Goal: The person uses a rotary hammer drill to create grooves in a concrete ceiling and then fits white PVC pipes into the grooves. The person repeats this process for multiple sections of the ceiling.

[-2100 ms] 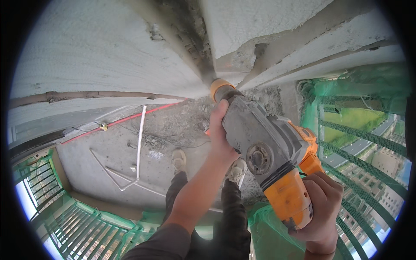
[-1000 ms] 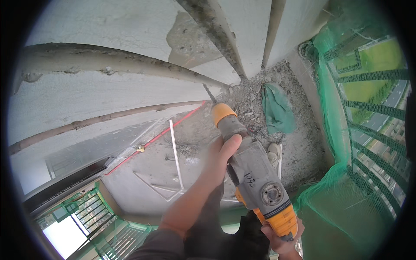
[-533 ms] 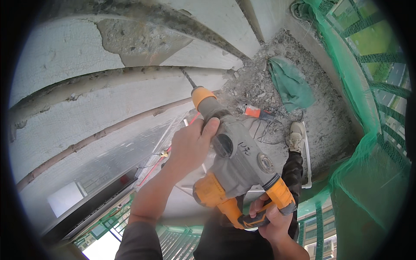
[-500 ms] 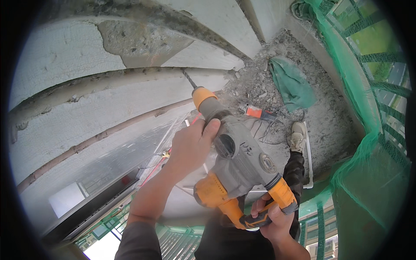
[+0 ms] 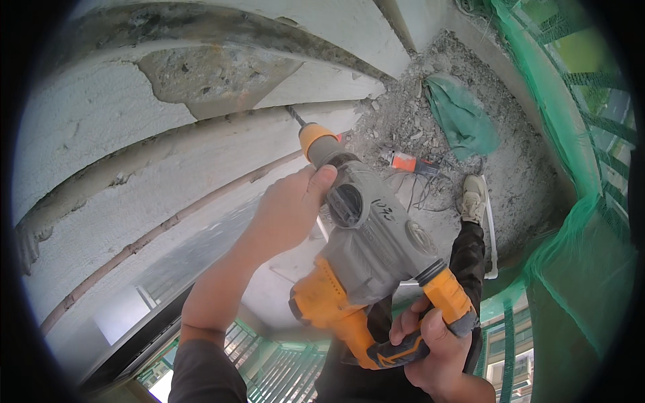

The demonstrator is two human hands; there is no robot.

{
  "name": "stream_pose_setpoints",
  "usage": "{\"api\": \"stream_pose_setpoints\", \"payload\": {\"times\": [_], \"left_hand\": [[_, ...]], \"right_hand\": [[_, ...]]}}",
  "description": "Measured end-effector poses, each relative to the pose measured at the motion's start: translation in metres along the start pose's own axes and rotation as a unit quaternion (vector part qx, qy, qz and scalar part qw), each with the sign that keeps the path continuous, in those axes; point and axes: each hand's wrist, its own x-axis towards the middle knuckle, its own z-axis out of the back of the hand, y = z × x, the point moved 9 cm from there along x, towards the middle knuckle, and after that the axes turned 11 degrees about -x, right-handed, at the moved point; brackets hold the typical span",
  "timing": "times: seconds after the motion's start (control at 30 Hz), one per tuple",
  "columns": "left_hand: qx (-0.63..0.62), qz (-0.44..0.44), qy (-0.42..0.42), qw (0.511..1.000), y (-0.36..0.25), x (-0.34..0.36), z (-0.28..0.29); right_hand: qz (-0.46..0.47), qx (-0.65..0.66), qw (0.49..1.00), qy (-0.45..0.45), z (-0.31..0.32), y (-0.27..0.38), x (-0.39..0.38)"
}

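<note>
A grey and orange rotary hammer drill (image 5: 386,245) spans the middle of the view, its body dusty. My left hand (image 5: 290,200) is closed around its front housing behind the orange collar, thumb on top. Around the rear handle, at the lower right, my right hand (image 5: 435,346) is closed; its trigger fingers are partly hidden. The drill bit (image 5: 295,115) points up and left, its tip at the groove (image 5: 248,113) in the white wall (image 5: 168,161). How deep the tip sits, I cannot tell.
Rubble (image 5: 420,111) covers the floor by the wall's end, with a green cloth sack (image 5: 460,121) on it. An orange and black corded power tool (image 5: 413,163) lies near my shoe (image 5: 474,198), beside a white pipe (image 5: 491,228). Green netting (image 5: 571,221) hangs along the right.
The view has shifted slightly, so the floor things sit a little farther right. Both hands keep their hold on the drill, and the bit tip stays at the groove.
</note>
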Motion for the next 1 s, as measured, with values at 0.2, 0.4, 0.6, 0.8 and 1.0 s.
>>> {"api": "stream_pose_setpoints", "payload": {"times": [0.2, 0.4, 0.6, 0.8, 1.0], "left_hand": [[-0.083, 0.022, -0.002, 0.996, 0.031, 0.011, 0.012], [-0.145, 0.014, 0.016, 0.989, 0.042, 0.012, 0.014], [-0.157, 0.016, 0.007, 0.987, 0.041, 0.006, 0.021], [-0.115, -0.028, 0.007, 0.993, 0.04, 0.006, 0.025], [-0.158, -0.003, 0.021, 0.987, 0.052, 0.006, 0.024]], "right_hand": [[0.012, -0.045, 0.999, -0.025, -0.024, 0.003, 0.002], [-0.026, -0.052, 0.998, -0.024, -0.047, 0.007, -0.007], [-0.044, -0.014, 0.999, -0.004, -0.057, -0.008, -0.012], [-0.022, -0.011, 1.0, -0.014, -0.055, -0.027, -0.017], [0.064, -0.088, 0.993, -0.045, -0.057, -0.026, -0.023]]}}
